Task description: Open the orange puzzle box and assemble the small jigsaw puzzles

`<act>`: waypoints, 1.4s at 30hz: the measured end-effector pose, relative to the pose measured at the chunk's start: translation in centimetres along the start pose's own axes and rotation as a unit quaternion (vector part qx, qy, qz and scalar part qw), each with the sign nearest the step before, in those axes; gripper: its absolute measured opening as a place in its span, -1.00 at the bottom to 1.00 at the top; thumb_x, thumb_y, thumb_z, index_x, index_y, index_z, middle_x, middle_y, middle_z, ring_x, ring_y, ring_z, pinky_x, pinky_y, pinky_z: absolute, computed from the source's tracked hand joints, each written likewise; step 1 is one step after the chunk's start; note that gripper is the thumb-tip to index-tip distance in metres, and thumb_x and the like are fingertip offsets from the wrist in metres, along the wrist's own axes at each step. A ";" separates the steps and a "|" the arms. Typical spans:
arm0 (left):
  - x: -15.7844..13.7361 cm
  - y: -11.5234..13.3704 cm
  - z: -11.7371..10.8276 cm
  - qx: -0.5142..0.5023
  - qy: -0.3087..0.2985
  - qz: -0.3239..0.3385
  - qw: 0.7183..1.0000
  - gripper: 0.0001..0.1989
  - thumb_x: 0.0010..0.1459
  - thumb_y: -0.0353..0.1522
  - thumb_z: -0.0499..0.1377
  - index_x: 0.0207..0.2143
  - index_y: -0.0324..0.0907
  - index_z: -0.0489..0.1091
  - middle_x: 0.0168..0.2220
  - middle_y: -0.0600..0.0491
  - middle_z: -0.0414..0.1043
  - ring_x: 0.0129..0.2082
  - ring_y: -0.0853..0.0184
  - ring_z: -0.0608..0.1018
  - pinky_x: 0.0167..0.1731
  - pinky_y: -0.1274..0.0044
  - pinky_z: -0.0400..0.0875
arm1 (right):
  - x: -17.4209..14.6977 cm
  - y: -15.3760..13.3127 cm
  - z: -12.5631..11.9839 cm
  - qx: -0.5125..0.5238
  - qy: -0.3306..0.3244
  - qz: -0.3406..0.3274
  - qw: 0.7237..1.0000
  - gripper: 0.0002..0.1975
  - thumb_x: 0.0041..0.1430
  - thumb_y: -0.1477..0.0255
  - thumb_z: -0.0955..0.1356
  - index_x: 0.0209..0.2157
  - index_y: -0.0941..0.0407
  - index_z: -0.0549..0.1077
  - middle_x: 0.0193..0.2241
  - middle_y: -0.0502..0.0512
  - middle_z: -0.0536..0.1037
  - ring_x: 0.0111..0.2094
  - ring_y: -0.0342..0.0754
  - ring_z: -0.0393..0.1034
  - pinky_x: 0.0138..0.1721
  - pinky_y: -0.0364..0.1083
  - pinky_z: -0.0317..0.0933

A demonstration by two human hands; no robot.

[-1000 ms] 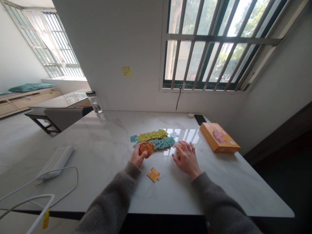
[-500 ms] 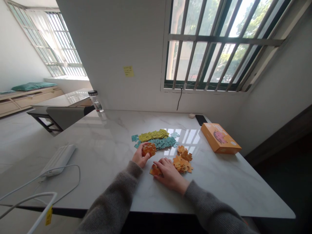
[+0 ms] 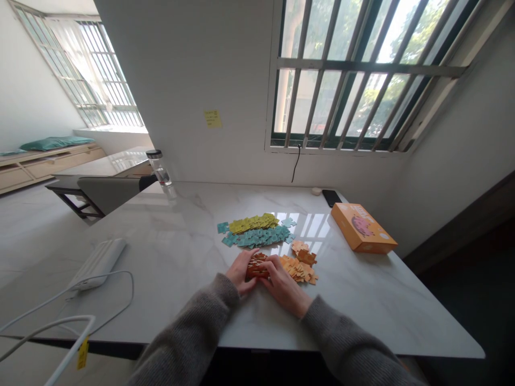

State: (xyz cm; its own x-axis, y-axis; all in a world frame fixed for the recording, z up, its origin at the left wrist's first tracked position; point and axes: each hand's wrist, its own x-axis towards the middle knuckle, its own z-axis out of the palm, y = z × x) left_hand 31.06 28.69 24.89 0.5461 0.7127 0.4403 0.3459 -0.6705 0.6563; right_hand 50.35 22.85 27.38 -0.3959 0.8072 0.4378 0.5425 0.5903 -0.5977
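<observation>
Two-handed, gripping brown puzzle pieces (image 3: 256, 264) between closely curled left hand (image 3: 240, 272) and right hand (image 3: 285, 286), just below centre of the frame, beside orange pieces (image 3: 298, 269)

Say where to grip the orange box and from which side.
Probably across its two long sides, near the closer end, with the right hand once free, coming from above. The orange box lies flat, longer than wide, that end facing the person; the phone sits by its far end.
</observation>
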 end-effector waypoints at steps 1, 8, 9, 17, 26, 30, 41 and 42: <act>0.0 0.1 0.0 0.001 -0.001 0.009 1.000 -0.25 -0.03 -0.43 0.21 0.25 -0.18 0.10 0.05 -0.12 0.30 0.06 0.08 0.39 0.14 0.20 0.29 | 0.0 0.0 0.0 -0.005 -0.001 -0.005 1.000 -0.70 0.26 0.57 0.28 -0.02 0.00 0.29 -0.06 0.12 0.29 -0.07 0.02 0.36 -0.01 0.05 0.38; -0.9 -0.1 -0.2 0.117 0.049 0.064 0.990 -0.55 0.05 -0.48 0.13 0.04 -0.15 0.26 -0.06 -0.12 0.28 -0.08 0.11 0.36 -0.04 0.22 0.40 | -0.2 -1.0 -1.0 -0.004 0.075 -0.020 0.997 -0.54 0.24 0.48 0.31 0.15 -0.01 0.21 0.02 0.21 0.31 0.09 0.13 0.26 0.13 0.19 0.26; -1.2 -0.1 -0.1 0.129 0.042 0.073 0.988 -0.54 0.04 -0.48 0.12 0.04 -0.15 0.25 -0.06 -0.12 0.27 -0.09 0.11 0.36 -0.04 0.22 0.41 | -0.2 -1.2 -0.9 0.000 0.071 -0.014 0.997 -0.51 0.23 0.46 0.33 0.17 0.01 0.20 0.06 0.24 0.29 0.13 0.15 0.23 0.16 0.21 0.22; -3.3 1.5 -0.8 0.087 0.013 0.059 0.994 -0.37 -0.10 -0.25 0.37 0.03 -0.12 0.24 0.05 -0.13 0.20 0.06 0.02 0.34 0.06 0.17 0.37 | -0.3 -1.3 0.8 0.035 0.028 0.040 0.998 -0.73 0.16 0.54 0.35 -0.10 0.06 0.32 0.05 0.20 0.35 0.12 0.07 0.27 0.15 0.13 0.22; -3.2 -0.1 -0.6 0.103 -0.031 0.014 0.994 0.05 -0.13 -0.18 0.40 0.34 -0.12 -0.06 0.16 -0.19 0.25 0.11 -0.05 0.38 0.12 0.11 0.29 | -0.5 -1.9 -0.6 0.045 -0.022 -0.008 0.999 -0.79 0.15 0.57 0.32 -0.18 0.05 0.34 0.15 0.16 0.33 0.18 0.06 0.23 0.19 0.08 0.15; -3.0 0.5 -0.7 0.135 -0.052 0.001 0.990 -0.01 -0.07 -0.19 0.37 0.35 -0.04 -0.02 0.12 -0.14 0.27 0.08 -0.01 0.38 0.11 0.13 0.30 | -0.8 -0.8 -2.3 -0.086 0.080 0.026 0.993 -0.84 0.27 0.53 0.23 -0.19 0.06 0.39 0.02 0.16 0.44 0.09 0.10 0.26 0.13 0.12 0.12; -2.8 2.1 -0.4 0.130 -0.040 -0.013 0.991 -0.37 0.25 -0.02 0.06 0.30 -0.03 0.15 0.19 -0.14 0.19 0.15 0.04 0.31 0.17 0.15 0.24 | -1.9 0.8 -2.9 -0.353 0.028 0.106 0.929 -0.73 0.32 0.32 0.28 0.02 0.03 0.40 -0.02 0.18 0.44 0.05 0.13 0.21 0.08 0.08 0.05; -2.6 2.2 -0.2 0.123 -0.026 -0.024 0.992 -0.36 0.26 -0.03 0.04 0.30 -0.08 0.14 0.17 -0.16 0.22 0.13 0.05 0.33 0.15 0.16 0.25 | -1.9 0.8 -2.8 -0.352 0.029 0.108 0.929 -0.72 0.34 0.31 0.26 0.04 0.02 0.39 -0.02 0.18 0.44 0.05 0.13 0.22 0.07 0.08 0.05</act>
State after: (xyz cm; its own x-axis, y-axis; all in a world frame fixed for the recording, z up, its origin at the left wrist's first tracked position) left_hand 30.26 25.42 25.31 0.5614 0.7372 0.3760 0.5443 -0.6712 0.5032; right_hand 53.64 21.80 27.95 -0.1922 0.8928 0.4074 0.9628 0.2518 -0.0977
